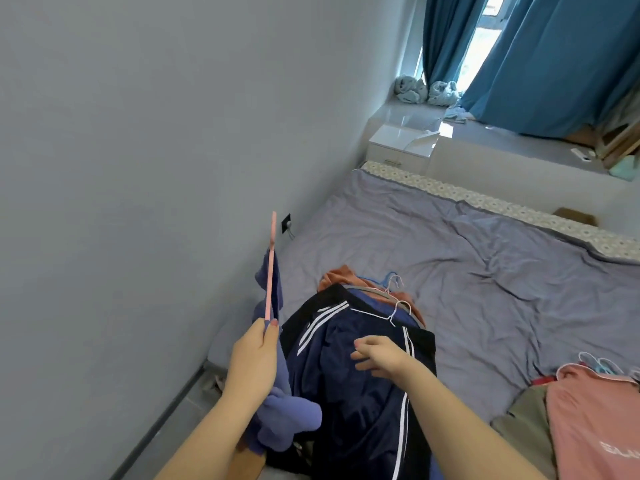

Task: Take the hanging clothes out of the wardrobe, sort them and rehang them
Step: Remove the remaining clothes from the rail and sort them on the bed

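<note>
The left hand (254, 355) is closed around the lower end of a pink hanger (270, 271), held upright and seen edge-on, just beside the wall (138, 133) on the left. A purple garment (277, 420) hangs on the hanger and bunches below the hand, over the near-left edge of the bed (467, 271). The right hand (379, 355) is loose, fingers spread and holding nothing, just above a navy garment (360, 393) with white stripes that tops a pile at the bed's near-left. White wire hangers (394, 311) lie on the far end of that pile, with an orange garment (337, 277) showing under it. A narrow strip of floor (166, 420) runs between the wall and the bed. At the near-right corner lies a second pile, with a pink garment (595, 424) on top. Between the two piles and out to the far edge, the grey sheet is bare and wrinkled. Beyond the far edge stand a white cabinet (398, 143) and blue curtains (554, 57).
</note>
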Motion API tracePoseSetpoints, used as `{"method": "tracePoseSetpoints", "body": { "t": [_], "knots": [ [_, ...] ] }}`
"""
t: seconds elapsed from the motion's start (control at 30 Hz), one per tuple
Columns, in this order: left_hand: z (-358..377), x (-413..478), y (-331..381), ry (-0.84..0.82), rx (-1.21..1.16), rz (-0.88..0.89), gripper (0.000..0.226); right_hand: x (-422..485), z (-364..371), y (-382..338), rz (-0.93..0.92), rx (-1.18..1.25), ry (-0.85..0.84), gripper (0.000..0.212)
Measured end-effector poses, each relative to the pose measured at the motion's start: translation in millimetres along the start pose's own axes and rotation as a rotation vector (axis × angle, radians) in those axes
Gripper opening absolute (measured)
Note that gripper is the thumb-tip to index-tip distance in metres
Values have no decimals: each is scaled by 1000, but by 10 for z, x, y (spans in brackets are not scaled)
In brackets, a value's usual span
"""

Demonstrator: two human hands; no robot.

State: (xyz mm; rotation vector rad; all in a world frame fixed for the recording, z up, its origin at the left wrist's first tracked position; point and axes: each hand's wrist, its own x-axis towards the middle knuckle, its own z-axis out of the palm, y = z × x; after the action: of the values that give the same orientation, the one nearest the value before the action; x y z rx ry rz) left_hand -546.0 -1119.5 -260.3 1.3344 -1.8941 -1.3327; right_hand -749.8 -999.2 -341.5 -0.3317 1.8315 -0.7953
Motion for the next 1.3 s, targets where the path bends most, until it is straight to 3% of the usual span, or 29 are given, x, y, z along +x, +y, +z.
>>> {"method": "tracePoseSetpoints", "body": {
  "t": [0.33,0.67,0.9,1.13,1.3],
  "knots": [
    [66,-592,133,-267,-28,140,38,-963,192,214,-189,253,259,19],
    [397,-1783,170,-859,-125,238,28,-2301,478,800,-454,694,450,29],
    [761,-2425,457,-1082,-65,415,34,-3072,122,1242,-596,876,465,24],
    [1572,-3281,1167,-1276,-157,499,37,-3914,-644,1739,-740,1106,679,13],
    [2296,-4011,1489,-1408,-260,500,40,-4559,-1262,2343,-792,1122,853,10]
  ]
}}
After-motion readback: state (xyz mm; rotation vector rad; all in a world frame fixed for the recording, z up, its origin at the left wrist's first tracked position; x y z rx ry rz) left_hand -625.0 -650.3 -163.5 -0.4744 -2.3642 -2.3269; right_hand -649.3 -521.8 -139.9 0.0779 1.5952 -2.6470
